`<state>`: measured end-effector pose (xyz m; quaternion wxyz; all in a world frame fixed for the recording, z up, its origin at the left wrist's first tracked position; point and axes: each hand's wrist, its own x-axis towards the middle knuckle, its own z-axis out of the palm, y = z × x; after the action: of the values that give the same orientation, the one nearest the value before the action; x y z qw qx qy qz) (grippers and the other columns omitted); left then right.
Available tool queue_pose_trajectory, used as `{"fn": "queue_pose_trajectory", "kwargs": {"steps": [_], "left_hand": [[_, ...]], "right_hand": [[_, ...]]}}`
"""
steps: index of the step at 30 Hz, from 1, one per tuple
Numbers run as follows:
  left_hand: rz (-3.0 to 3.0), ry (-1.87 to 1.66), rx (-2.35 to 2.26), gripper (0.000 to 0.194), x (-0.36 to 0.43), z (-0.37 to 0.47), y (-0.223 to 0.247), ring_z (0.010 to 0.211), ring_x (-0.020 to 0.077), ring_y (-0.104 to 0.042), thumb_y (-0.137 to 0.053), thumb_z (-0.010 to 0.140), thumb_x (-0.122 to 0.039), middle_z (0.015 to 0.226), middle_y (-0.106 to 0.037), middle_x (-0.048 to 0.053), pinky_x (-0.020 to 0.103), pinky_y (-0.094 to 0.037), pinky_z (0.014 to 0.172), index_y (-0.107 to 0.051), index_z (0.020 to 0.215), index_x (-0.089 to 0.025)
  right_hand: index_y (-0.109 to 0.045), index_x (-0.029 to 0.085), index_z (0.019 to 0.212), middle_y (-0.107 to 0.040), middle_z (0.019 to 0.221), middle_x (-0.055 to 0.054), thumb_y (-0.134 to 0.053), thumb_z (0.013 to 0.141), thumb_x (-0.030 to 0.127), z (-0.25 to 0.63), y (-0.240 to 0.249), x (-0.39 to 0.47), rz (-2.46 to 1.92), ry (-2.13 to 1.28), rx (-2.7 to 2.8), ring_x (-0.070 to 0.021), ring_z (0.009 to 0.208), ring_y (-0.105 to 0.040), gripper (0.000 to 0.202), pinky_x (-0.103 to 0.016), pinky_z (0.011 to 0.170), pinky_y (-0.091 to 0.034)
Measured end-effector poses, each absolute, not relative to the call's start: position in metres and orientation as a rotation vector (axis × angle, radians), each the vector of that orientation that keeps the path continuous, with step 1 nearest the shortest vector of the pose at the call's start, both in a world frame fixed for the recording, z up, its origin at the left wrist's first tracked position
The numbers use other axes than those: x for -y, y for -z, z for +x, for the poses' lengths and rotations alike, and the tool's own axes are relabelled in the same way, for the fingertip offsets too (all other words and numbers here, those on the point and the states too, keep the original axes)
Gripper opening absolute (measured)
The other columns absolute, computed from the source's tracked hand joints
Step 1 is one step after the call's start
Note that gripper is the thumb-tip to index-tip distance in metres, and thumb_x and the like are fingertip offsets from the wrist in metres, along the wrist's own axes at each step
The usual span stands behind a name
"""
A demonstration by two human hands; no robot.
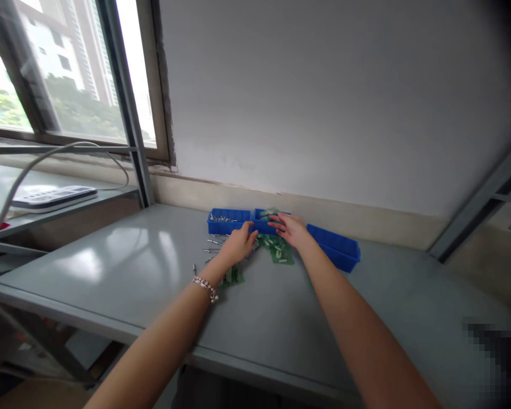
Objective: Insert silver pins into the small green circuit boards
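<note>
Three blue bins stand along the back of the grey table. The left bin [231, 228] has small metal pieces in it, and the middle bin [262, 228] contains green packets [269, 213]. My right hand [290, 228] is over the right side of the middle bin, fingers spread and holding nothing. In front of the bins, my left hand [239, 244] hovers by the metal pins [213, 250]; its fingers are bent, and whether they hold anything is unclear. Green packets with pale pieces [281, 250] lie between the hands, and another green packet [233, 276] lies beneath my left wrist.
The right blue bin [336, 248] sits at an angle beside my right forearm. Behind the table [123, 255] is a wall [323, 113]. A white device [55, 196] and a looping cable are on the side surface at left, near a metal post [142, 176].
</note>
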<state>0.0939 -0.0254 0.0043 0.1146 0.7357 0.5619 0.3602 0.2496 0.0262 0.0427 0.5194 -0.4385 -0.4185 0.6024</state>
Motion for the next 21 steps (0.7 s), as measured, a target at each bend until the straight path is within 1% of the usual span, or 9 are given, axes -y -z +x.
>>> {"fn": "queue_pose_trajectory", "kwargs": {"steps": [1, 3, 7, 11, 14, 18, 21], "left_hand": [[2.157, -1.055, -1.656, 0.038, 0.025, 0.093, -0.004, 0.063, 0.0167, -0.057, -0.034, 0.085, -0.035, 0.077, -0.061, 0.009, 0.027, -0.041, 0.066, -0.039, 0.115, -0.012], [2.167, -1.053, -1.666, 0.038, 0.024, 0.092, -0.003, 0.066, 0.0174, -0.057, -0.033, 0.085, -0.035, 0.079, -0.061, 0.01, 0.028, -0.041, 0.067, -0.04, 0.115, -0.012], [2.191, -1.036, -1.671, 0.037, 0.024, 0.093, -0.003, 0.071, 0.019, -0.057, -0.034, 0.085, -0.035, 0.078, -0.061, 0.01, 0.029, -0.041, 0.068, -0.041, 0.114, -0.012], [2.195, -1.009, -1.678, 0.034, 0.024, 0.092, -0.005, 0.072, 0.0185, -0.057, -0.036, 0.084, -0.031, 0.077, -0.06, 0.01, 0.028, -0.041, 0.068, -0.045, 0.111, -0.012], [2.205, -0.97, -1.705, 0.027, 0.022, 0.087, -0.006, 0.073, 0.0182, -0.056, -0.041, 0.081, -0.025, 0.075, -0.061, 0.008, 0.027, -0.041, 0.069, -0.052, 0.102, -0.014], [2.228, -0.923, -1.72, 0.018, 0.019, 0.078, -0.004, 0.07, 0.0176, -0.054, -0.049, 0.072, -0.02, 0.078, -0.061, 0.007, 0.026, -0.04, 0.068, -0.06, 0.086, -0.016], [2.214, -0.88, -1.682, 0.019, 0.019, 0.076, -0.003, 0.068, 0.0165, -0.053, -0.052, 0.067, -0.016, 0.077, -0.061, 0.006, 0.025, -0.039, 0.065, -0.062, 0.083, -0.016]], "right_hand": [[-0.048, 0.016, 0.081, -0.061, 0.087, -0.007, -0.047, 0.081, 0.016, 0.246, -0.043, -0.03, -1.045, -1.457, 1.007, -0.013, 0.059, -0.06, 0.001, -0.018, 0.041, -0.04], [-0.046, 0.017, 0.086, -0.058, 0.095, -0.008, -0.049, 0.081, 0.019, 0.243, -0.04, -0.034, -1.065, -1.451, 1.025, -0.0145, 0.062, -0.061, 0.006, -0.019, 0.041, -0.041], [-0.047, 0.016, 0.094, -0.056, 0.101, -0.011, -0.049, 0.082, 0.024, 0.249, -0.026, -0.022, -1.101, -1.384, 1.13, -0.0152, 0.062, -0.061, 0.015, -0.019, 0.038, -0.04], [-0.052, 0.015, 0.095, -0.059, 0.094, -0.011, -0.051, 0.08, 0.022, 0.263, -0.013, -0.003, -1.128, -1.35, 1.195, -0.0137, 0.059, -0.059, 0.017, -0.018, 0.039, -0.04], [-0.056, 0.015, 0.092, -0.06, 0.087, -0.009, -0.053, 0.074, 0.018, 0.272, -0.009, 0.009, -1.182, -1.287, 1.285, -0.0116, 0.055, -0.056, 0.018, -0.017, 0.038, -0.038], [-0.06, 0.016, 0.087, -0.06, 0.082, -0.007, -0.054, 0.07, 0.017, 0.284, -0.018, 0.022, -1.14, -1.2, 1.354, -0.0109, 0.055, -0.053, 0.019, -0.017, 0.04, -0.037], [-0.062, 0.016, 0.084, -0.06, 0.079, -0.006, -0.053, 0.068, 0.02, 0.294, -0.026, 0.025, -1.13, -1.046, 1.371, -0.0111, 0.055, -0.052, 0.019, -0.017, 0.041, -0.037]]}}
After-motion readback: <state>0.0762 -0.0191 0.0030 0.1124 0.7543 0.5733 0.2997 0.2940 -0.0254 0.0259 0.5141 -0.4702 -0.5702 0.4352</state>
